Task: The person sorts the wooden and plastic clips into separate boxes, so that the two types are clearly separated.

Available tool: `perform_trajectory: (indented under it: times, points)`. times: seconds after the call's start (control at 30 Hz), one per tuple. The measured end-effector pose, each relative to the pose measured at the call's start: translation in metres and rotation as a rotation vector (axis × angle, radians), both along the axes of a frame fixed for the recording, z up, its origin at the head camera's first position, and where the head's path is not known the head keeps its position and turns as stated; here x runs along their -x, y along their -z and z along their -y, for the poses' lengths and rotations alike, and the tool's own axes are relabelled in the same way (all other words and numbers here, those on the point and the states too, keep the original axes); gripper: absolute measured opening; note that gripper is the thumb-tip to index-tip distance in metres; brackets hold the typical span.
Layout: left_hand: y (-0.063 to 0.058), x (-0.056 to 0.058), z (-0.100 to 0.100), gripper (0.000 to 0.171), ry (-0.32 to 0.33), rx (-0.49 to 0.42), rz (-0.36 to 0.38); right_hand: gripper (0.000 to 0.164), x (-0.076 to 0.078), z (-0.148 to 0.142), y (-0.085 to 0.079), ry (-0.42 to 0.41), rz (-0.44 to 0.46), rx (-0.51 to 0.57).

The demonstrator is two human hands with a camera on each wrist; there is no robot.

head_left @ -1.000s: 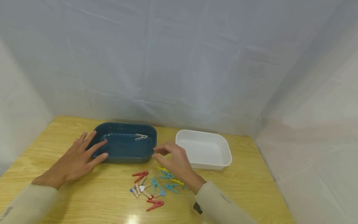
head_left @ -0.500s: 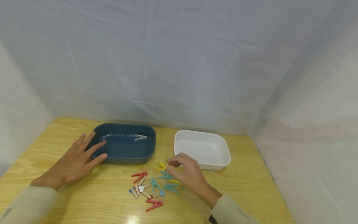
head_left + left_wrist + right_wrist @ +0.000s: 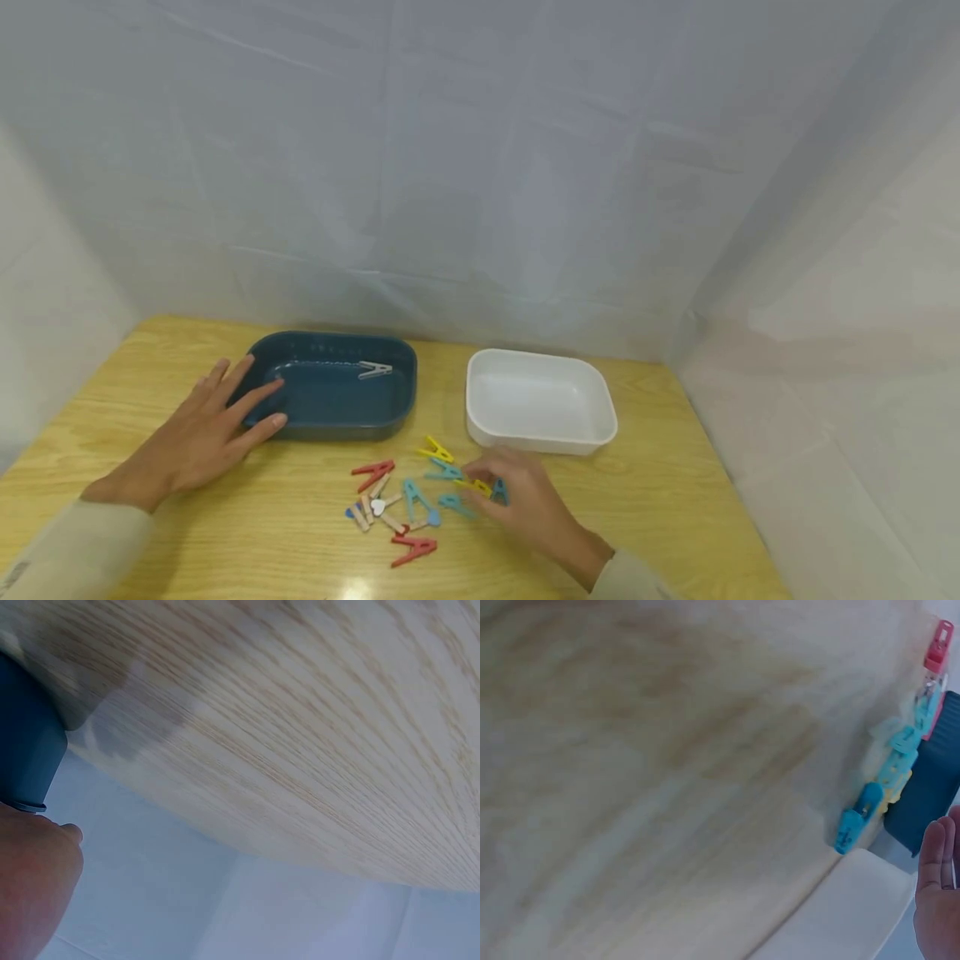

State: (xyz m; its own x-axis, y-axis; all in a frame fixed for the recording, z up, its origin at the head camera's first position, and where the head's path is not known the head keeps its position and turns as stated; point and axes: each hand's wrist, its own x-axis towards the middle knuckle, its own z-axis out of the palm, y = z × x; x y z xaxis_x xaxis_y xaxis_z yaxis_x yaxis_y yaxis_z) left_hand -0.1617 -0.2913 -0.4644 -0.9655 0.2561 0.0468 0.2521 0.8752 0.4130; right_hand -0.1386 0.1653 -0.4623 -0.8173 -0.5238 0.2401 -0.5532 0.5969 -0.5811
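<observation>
My left hand (image 3: 198, 437) rests over the left end of the dark blue tray (image 3: 330, 432), fingers spread on its rim. A pale clothespin (image 3: 375, 369) lies inside that tray. Low over the table, my right hand (image 3: 525, 500) has thumb and forefinger on either side of a yellow clothespin (image 3: 476, 487). Beneath its palm shows a darker blue clothespin (image 3: 500, 491). Close by lie another yellow clothespin (image 3: 436, 450) and light blue clothespins (image 3: 446, 471). In the right wrist view the visible fingers (image 3: 931, 859) are straight, apart from the clothespins.
A white tray (image 3: 542, 446) stands at the back right, behind my right hand. Red clothespins (image 3: 414, 549) and small wooden clothespins (image 3: 393, 522), some with hearts, lie mid-table. White sheeting (image 3: 480, 167) rises behind the wooden table (image 3: 247, 533).
My right hand has moved from beside the blue tray rightward, then down toward the yellow and blue clothespins. My left hand stays on the blue tray.
</observation>
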Motion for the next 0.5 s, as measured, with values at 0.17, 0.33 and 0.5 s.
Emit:
perform_trajectory:
  times: [0.17,0.33,0.5]
  points:
    - [0.001,0.0,0.0,0.07,0.002,-0.001,0.002,0.024,-0.006,-0.007,0.013,-0.014,0.015,-0.033]
    - [0.002,0.0,0.0,0.07,0.004,-0.003,-0.001,0.027,-0.007,-0.012,0.021,-0.006,0.032,-0.109]
    - [0.002,0.0,0.0,0.07,-0.001,-0.003,-0.007,0.028,-0.007,-0.012,0.023,-0.016,0.038,-0.186]
